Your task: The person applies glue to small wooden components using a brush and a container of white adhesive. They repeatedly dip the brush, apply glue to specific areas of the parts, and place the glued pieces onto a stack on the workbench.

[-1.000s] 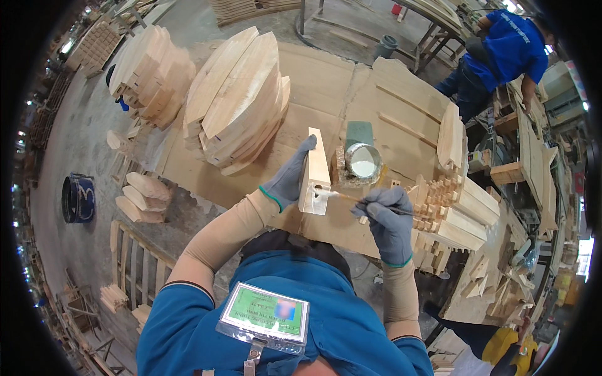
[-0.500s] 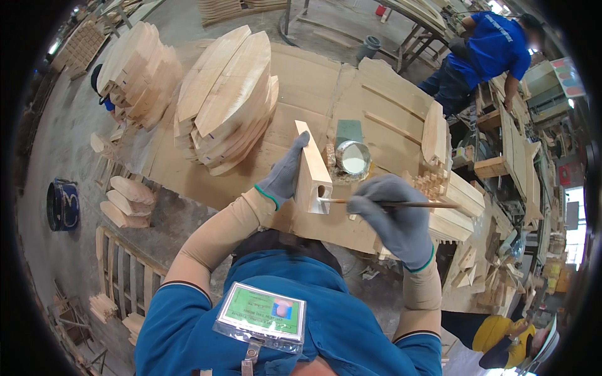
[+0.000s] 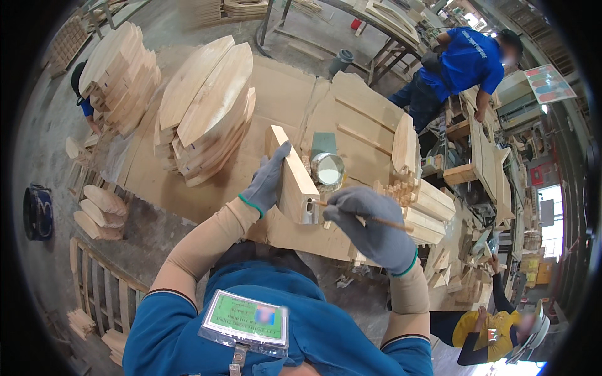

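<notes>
Where brush meets wood, hands holding both, cup nearby

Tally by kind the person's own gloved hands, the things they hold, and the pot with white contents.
Left hand and right hand, both gloved: 2
Wooden piece, in the left: 1
Thin stick, in the right: 1
Pot: 1
Total: 5

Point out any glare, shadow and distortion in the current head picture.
In the head view, the window at right glares near white; in the head view, soft shadow darkens the cardboard near the board stack; in the head view, fisheye distortion bends straight edges toward a black rim, while the wooden block reads clearly.
</notes>
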Action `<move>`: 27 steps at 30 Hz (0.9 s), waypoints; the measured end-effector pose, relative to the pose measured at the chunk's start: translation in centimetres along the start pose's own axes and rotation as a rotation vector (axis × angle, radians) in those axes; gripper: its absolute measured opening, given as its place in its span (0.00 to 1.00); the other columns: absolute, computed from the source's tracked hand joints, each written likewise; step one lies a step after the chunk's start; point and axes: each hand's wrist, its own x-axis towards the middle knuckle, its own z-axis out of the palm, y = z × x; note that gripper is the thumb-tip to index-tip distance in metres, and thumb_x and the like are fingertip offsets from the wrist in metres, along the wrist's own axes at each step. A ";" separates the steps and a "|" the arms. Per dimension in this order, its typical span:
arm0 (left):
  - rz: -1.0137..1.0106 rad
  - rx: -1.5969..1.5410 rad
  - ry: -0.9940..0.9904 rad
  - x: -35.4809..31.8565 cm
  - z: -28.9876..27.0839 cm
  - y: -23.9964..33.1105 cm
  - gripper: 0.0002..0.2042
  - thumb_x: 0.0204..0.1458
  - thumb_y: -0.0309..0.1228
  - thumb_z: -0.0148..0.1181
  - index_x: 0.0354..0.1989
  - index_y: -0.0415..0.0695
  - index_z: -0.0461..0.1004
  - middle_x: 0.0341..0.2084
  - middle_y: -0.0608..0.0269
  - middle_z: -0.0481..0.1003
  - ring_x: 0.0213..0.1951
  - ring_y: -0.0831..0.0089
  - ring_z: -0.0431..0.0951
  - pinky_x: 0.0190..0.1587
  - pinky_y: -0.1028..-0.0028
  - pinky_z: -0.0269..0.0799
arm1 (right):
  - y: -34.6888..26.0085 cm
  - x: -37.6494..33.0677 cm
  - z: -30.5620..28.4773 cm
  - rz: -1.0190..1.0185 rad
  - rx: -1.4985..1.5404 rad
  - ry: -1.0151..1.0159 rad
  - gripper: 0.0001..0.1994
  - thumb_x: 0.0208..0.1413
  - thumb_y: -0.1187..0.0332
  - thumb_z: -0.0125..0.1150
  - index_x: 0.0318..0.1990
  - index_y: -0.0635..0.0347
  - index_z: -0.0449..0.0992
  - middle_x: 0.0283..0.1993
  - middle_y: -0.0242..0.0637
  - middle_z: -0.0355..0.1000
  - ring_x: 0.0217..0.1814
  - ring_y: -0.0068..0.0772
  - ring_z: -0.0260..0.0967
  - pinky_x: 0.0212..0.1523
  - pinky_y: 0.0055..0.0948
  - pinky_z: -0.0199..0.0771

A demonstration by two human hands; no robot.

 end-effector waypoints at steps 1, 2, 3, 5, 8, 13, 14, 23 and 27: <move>0.012 0.001 0.009 0.0 0.1 0.1 0.45 0.45 0.56 0.63 0.61 0.39 0.46 0.46 0.51 0.64 0.44 0.64 0.74 0.42 0.63 0.76 | -0.9 0.0 -0.2 0.048 -0.020 -0.042 0.09 0.52 0.70 0.65 0.32 0.58 0.69 0.31 0.38 0.73 0.30 0.41 0.72 0.28 0.32 0.70; 0.024 0.002 0.018 -0.1 0.1 0.2 0.46 0.45 0.56 0.63 0.61 0.39 0.45 0.46 0.51 0.64 0.45 0.64 0.74 0.43 0.63 0.76 | -1.3 0.1 -0.2 0.071 -0.025 -0.048 0.09 0.52 0.69 0.65 0.32 0.58 0.69 0.31 0.38 0.73 0.30 0.40 0.72 0.28 0.32 0.70; 0.024 0.013 0.026 -0.2 0.4 0.3 0.46 0.45 0.56 0.63 0.62 0.39 0.44 0.47 0.51 0.64 0.45 0.64 0.73 0.43 0.63 0.75 | -1.6 -0.1 -0.1 0.102 -0.030 -0.047 0.09 0.52 0.69 0.65 0.31 0.58 0.69 0.30 0.37 0.73 0.29 0.40 0.72 0.28 0.32 0.70; 0.024 0.034 0.043 -0.4 0.9 0.5 0.48 0.45 0.56 0.63 0.63 0.39 0.43 0.47 0.50 0.64 0.46 0.64 0.73 0.44 0.64 0.75 | -1.6 0.1 0.0 0.122 -0.042 -0.006 0.09 0.52 0.69 0.65 0.30 0.58 0.69 0.29 0.37 0.73 0.29 0.40 0.72 0.27 0.32 0.70; 0.016 0.047 0.051 -0.4 1.1 0.4 0.48 0.45 0.56 0.64 0.63 0.40 0.43 0.47 0.50 0.64 0.46 0.64 0.73 0.44 0.64 0.75 | -1.4 0.2 0.1 0.083 -0.072 0.087 0.09 0.53 0.68 0.65 0.29 0.58 0.69 0.28 0.36 0.73 0.28 0.40 0.72 0.28 0.33 0.70; 0.071 0.022 0.052 -0.2 1.1 0.6 0.46 0.45 0.55 0.64 0.62 0.40 0.45 0.47 0.50 0.64 0.45 0.64 0.74 0.43 0.64 0.76 | -2.9 -1.1 0.3 0.077 -0.176 0.029 0.12 0.47 0.77 0.68 0.27 0.60 0.67 0.30 0.40 0.75 0.29 0.37 0.74 0.27 0.29 0.70; 0.078 0.023 0.050 -0.2 1.1 0.8 0.45 0.45 0.55 0.64 0.61 0.41 0.45 0.47 0.50 0.64 0.45 0.64 0.74 0.43 0.64 0.76 | -3.4 -1.2 0.2 0.063 -0.214 0.003 0.11 0.46 0.78 0.67 0.27 0.60 0.67 0.32 0.40 0.75 0.30 0.37 0.75 0.28 0.29 0.71; 0.129 -0.112 -0.056 -1.2 2.0 2.1 0.38 0.47 0.59 0.60 0.56 0.42 0.56 0.42 0.53 0.68 0.44 0.64 0.74 0.45 0.65 0.76 | -1.9 -6.4 4.1 0.098 0.189 0.670 0.07 0.50 0.80 0.64 0.31 0.63 0.70 0.39 0.51 0.76 0.36 0.37 0.78 0.35 0.29 0.79; 0.110 -0.107 -0.063 -2.5 4.1 2.5 0.34 0.48 0.61 0.57 0.50 0.45 0.61 0.36 0.59 0.68 0.39 0.68 0.74 0.42 0.67 0.74 | -0.1 -7.3 7.5 0.020 0.024 0.678 0.09 0.49 0.81 0.65 0.29 0.63 0.68 0.39 0.49 0.76 0.38 0.42 0.78 0.36 0.32 0.79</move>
